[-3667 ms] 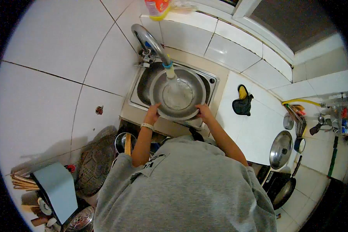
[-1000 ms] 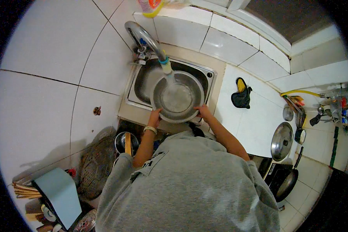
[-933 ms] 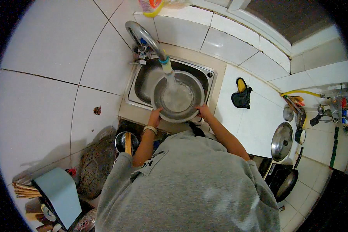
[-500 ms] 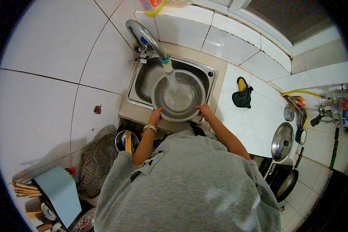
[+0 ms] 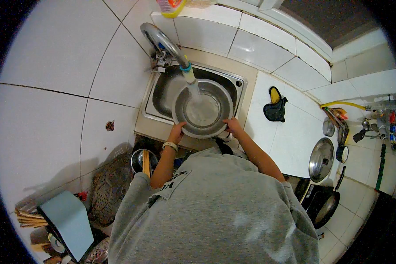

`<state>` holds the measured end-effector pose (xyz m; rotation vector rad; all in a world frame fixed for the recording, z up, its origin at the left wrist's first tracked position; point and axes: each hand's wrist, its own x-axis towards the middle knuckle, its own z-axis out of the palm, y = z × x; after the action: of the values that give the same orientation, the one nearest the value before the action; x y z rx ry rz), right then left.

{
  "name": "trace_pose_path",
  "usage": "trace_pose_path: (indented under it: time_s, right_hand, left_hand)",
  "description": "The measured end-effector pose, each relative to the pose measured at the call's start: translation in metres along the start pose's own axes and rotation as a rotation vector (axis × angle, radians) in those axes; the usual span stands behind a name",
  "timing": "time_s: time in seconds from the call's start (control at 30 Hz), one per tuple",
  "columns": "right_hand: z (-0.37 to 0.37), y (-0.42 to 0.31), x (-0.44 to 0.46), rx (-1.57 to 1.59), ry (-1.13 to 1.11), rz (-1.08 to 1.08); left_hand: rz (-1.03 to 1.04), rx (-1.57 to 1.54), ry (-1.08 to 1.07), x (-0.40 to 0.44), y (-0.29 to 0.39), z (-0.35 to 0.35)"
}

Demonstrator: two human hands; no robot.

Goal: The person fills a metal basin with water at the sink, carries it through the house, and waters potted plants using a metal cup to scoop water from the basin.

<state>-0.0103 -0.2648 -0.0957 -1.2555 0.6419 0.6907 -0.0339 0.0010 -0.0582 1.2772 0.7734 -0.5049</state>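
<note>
A round metal basin [image 5: 185, 124] is held over the front of the steel sink [image 5: 163, 92]. My left hand [image 5: 177, 133] grips its near left rim, fingers closed on the edge. On the near right rim, my right hand [image 5: 232, 126] is closed in the same way. Water runs from the tip of the curved faucet [image 5: 165, 40] into the basin, where some water has collected. The fingers under the rim are hidden.
Right of the sink, a black and yellow cloth item [image 5: 275, 108] lies on the white counter [image 5: 259, 145]. Farther right are a pot lid [image 5: 321, 159] and a frying pan [image 5: 328, 209]. A bottle [image 5: 170, 8] stands on the ledge behind. A woven basket [image 5: 111, 189] is at lower left.
The view has shifted very slightly. Both hands stay on the basin and water keeps running into it.
</note>
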Motion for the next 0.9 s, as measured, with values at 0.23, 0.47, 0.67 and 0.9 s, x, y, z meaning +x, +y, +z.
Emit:
trace_pose_path:
  time_s: [0.23,0.47,0.67,0.9]
  right_hand:
    - [-0.002,0.008,0.011,-0.032,0.007,-0.002]
    - [-0.006,0.018,0.019,0.035,-0.017,-0.018]
    - [-0.006,0.013,0.015,-0.009,0.007,0.019]
    - [-0.005,0.007,0.008,-0.074,-0.026,0.026]
  left_hand:
    - [0.125,0.186,-0.009,-0.021,0.013,0.008]
    - [0.072,0.134,-0.039,-0.011,0.005,0.002]
    - [0.072,0.147,-0.005,-0.014,0.009,0.005]
    - [0.009,0.093,-0.006,0.006,-0.008,-0.008]
